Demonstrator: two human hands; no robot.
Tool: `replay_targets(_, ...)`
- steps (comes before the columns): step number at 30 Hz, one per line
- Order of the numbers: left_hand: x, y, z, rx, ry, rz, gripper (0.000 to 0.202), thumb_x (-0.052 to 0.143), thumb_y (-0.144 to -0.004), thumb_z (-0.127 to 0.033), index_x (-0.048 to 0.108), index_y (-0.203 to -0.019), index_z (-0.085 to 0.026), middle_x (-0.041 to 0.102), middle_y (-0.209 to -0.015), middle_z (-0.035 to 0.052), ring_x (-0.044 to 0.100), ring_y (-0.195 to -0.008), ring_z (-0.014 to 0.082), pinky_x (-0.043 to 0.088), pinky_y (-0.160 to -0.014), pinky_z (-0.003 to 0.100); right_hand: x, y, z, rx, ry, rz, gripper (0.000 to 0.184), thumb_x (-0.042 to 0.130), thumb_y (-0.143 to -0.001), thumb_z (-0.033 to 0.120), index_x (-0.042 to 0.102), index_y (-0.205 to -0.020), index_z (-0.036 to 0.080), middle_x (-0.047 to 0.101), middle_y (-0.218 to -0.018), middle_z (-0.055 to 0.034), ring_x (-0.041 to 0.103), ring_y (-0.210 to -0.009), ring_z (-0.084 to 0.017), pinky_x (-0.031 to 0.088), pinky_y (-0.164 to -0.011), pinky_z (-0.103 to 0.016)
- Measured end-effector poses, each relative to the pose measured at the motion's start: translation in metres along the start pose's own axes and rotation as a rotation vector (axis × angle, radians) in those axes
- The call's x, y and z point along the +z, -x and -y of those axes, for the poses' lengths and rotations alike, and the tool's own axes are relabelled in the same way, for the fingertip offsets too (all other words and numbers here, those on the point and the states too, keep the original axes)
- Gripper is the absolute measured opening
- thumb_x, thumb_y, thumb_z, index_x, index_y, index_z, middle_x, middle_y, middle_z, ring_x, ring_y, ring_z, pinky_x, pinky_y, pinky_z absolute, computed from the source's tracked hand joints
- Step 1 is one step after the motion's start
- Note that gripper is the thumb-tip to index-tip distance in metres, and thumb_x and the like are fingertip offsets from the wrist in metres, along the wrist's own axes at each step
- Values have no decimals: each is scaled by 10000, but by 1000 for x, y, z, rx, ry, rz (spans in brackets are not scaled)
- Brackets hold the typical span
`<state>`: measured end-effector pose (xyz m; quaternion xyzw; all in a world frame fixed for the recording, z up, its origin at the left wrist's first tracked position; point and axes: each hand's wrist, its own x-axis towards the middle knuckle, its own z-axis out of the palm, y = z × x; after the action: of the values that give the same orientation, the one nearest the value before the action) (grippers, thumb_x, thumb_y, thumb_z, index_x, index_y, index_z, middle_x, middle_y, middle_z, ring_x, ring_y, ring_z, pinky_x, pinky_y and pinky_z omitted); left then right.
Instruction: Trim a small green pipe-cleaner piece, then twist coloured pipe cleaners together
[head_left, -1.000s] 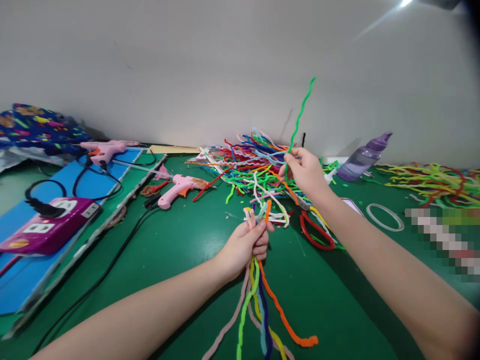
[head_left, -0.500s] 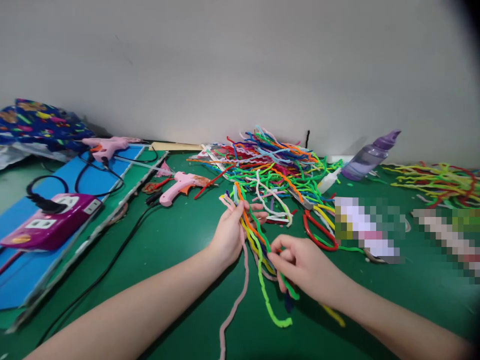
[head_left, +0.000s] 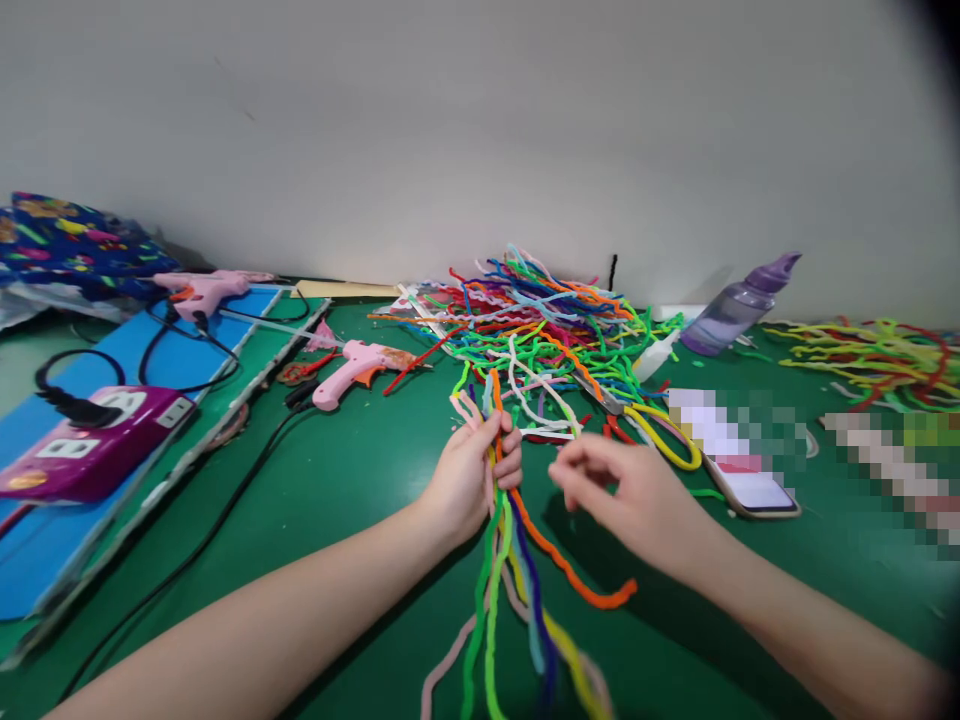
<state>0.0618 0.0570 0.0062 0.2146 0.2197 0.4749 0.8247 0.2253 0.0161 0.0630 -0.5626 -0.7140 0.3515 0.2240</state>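
A bundle of fuzzy pipe cleaners (head_left: 504, 560) in pink, green, yellow, blue, purple and orange runs through my left hand (head_left: 469, 475), which is closed around it. Short ends poke out above the fist, and the long ends fan downward. One orange pipe cleaner (head_left: 570, 575) curves out to the right, away from the others. My right hand (head_left: 619, 490) is just right of the bundle, apart from it. Its thumb and fingertips are drawn together, and no strand shows coming out of them.
Behind my hands lies a tangled pile of pipe cleaners (head_left: 532, 330). Scissors (head_left: 667, 440), a phone (head_left: 750, 480), a glue bottle (head_left: 654, 357) and a purple water bottle (head_left: 731, 310) are to the right. Left are pink glue guns (head_left: 356, 372) and a purple power strip (head_left: 97, 445) with cords.
My right hand has let go of the strands and moved slightly right and up. The long ends now hang lower, and the orange one has swung out to the right.
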Motion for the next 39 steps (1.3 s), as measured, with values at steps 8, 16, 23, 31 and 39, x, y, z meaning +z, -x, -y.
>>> replay_targets(8,6,4,5,-63,-81,-25,153,476,-864,-261,448,-755,-157,412,-609,-45,328,-396,22,244,-379,137,18,-51,-28,16,-444,-41,268,631,-749,419,669,-863,178,661,-752,-24,554,-589,-119,463,-570,-253)
replay_targets(16,2,-2,3,-53,-94,-23,159,467,-872,-277,450,-761,-165,423,-624,-46,359,-410,34,281,-401,157,31,-56,-31,-19,-483,-197,251,623,-761,392,655,-847,159,634,-709,-22,535,-600,-126,438,-590,-259)
replay_targets(23,6,1,5,-91,-131,-29,178,522,-835,-294,446,-739,-165,395,-603,-57,328,-388,27,255,-380,150,37,-51,-35,-43,-603,-306,190,622,-770,370,595,-845,197,593,-684,8,562,-587,-131,466,-591,-260)
replay_targets(31,6,1,6,-112,-169,-9,207,543,-824,-319,435,-735,-166,377,-604,-62,290,-383,13,231,-377,135,39,-52,-40,-58,-587,-280,219,614,-777,402,604,-850,196,632,-702,-5,607,-587,-147,496,-603,-278)
replay_targets(39,5,1,6,-133,-172,-5,215,531,-835,-317,451,-720,-155,340,-582,-74,277,-367,5,222,-361,128,38,-53,-42,-60,-615,-290,207,656,-752,358,659,-888,202,652,-699,1,600,-576,-136,499,-596,-270)
